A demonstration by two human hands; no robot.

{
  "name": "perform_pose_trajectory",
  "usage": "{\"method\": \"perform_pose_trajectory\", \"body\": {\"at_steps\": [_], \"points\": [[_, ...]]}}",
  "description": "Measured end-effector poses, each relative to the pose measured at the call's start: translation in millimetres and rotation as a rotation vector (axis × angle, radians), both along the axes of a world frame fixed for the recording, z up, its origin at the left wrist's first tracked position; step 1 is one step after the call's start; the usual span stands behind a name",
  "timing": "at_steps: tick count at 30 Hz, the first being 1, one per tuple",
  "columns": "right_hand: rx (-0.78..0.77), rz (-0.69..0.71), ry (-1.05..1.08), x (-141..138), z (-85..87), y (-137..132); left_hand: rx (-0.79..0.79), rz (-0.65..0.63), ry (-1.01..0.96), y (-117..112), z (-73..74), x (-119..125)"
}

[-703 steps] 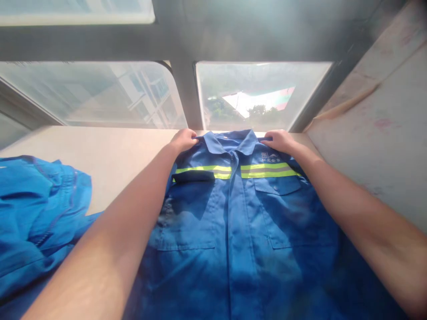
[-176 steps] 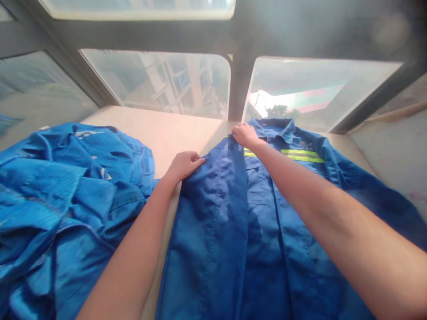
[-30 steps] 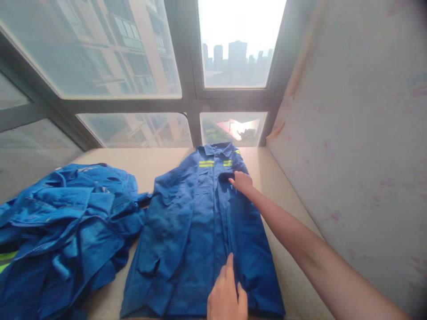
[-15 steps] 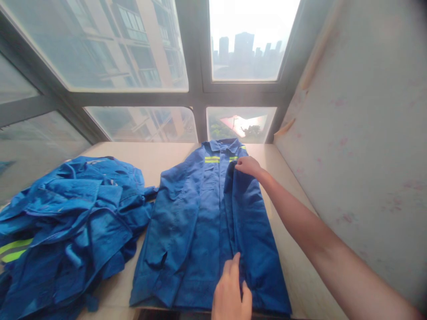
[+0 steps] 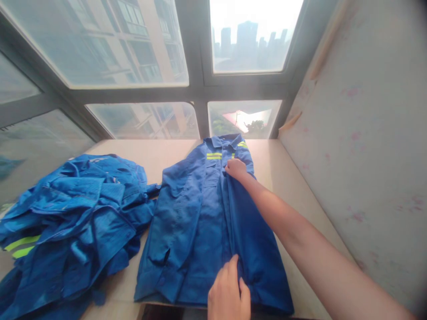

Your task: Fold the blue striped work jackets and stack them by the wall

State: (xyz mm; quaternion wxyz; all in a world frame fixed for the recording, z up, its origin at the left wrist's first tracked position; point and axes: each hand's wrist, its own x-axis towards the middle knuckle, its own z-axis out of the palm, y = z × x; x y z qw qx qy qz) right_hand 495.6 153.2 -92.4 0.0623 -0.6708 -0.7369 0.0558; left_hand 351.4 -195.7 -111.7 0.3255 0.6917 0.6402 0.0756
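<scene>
A blue work jacket (image 5: 193, 231) with yellow-green reflective stripes lies front up, its collar toward the window and its hem near me. My right hand (image 5: 236, 169) is closed on a fold of the jacket cloth at the chest, just below the stripe. From that grip, long folds run down the front toward the hem. My left hand (image 5: 229, 289) lies on the lower front of the jacket, fingers stretched out and thumb apart. The sleeve at the left lies along the jacket's side, its cuff near the hem.
A crumpled heap of blue work clothes (image 5: 80, 213) with a reflective stripe is at the left, close to the jacket's sleeve. The pale tabletop (image 5: 293, 213) meets a window frame (image 5: 200, 115) at the back and a patterned wall (image 5: 376, 133) at the right.
My right hand has moved left across the chest, drawing the gripped fold toward the jacket's middle. My left hand stays at the lower front. The view has shifted slightly.
</scene>
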Motion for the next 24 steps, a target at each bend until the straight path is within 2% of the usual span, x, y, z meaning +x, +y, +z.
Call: {"method": "perform_pose_trajectory", "body": {"at_steps": [4,10,12,14,17,20,24], "points": [[0.005,-0.004,-0.002,-3.1,-22.1,-7.4,-0.048,-0.005,0.078,-0.3,-1.1,-1.2],[0.015,0.127,-0.001,18.7,-23.4,-11.6,-0.034,-0.035,0.157,-0.8,3.0,4.1],[0.025,0.148,-0.002,24.4,-24.3,-19.2,0.060,-0.037,0.218,-2.3,0.5,3.9],[0.055,0.150,-0.003,27.7,-29.2,-30.5,0.254,-0.051,0.261,-3.5,-5.7,0.8],[0.167,0.143,-0.010,28.9,-42.9,-47.9,0.531,-0.203,0.240,-3.0,-18.4,-8.8],[0.241,0.134,-0.013,28.3,-56.2,-57.2,0.620,-0.323,0.236,-1.2,-27.5,-17.5],[0.236,0.128,-0.019,30.9,-62.1,-57.1,0.631,-0.298,0.239,-2.7,-28.5,-12.9]]}}
